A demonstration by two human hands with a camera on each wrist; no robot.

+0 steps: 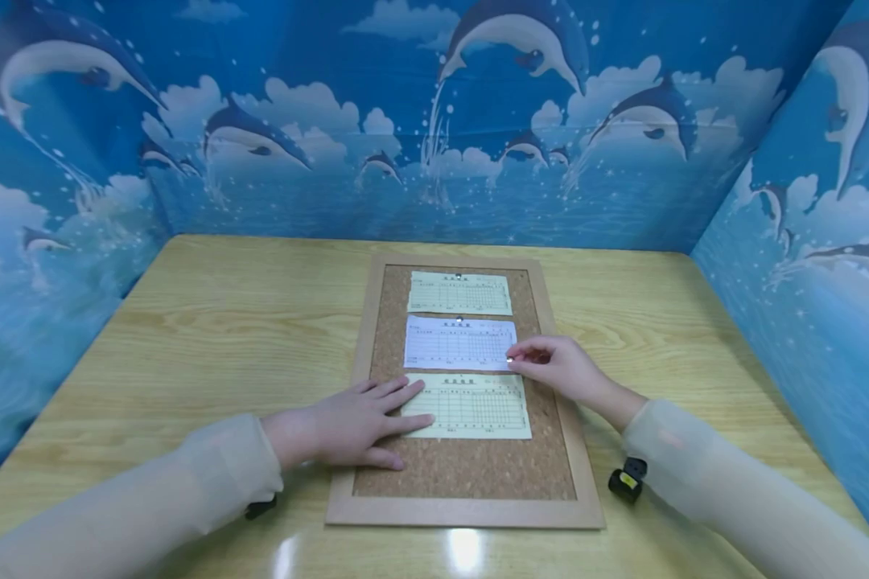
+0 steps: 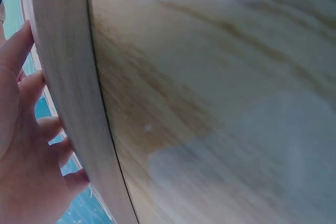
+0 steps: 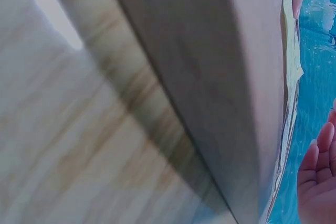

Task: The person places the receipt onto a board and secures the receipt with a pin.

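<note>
A wood-framed cork board point(image 1: 463, 474) lies on the table, bearing three paper forms in a column. The top form point(image 1: 442, 297) is pale green, the middle form point(image 1: 452, 346) is white-lilac, and the bottom form point(image 1: 471, 410) is pale green. With fingers spread, my left hand point(image 1: 355, 422) rests on the board's left side and the bottom form's left edge. At the middle form's lower right corner, my right hand point(image 1: 565, 370) pinches a small silvery pushpin point(image 1: 510, 359), mostly covered by the fingertips. In the right wrist view that hand point(image 3: 319, 177) shows at the right edge.
Silvery pushpins stand at the top edges of the top form point(image 1: 459, 276) and of the middle one. The light wood table point(image 1: 261, 322) extends around the board. Dolphin-print curtains point(image 1: 333, 193) enclose the back and sides. A black wrist device point(image 1: 628, 480) sits by the right sleeve.
</note>
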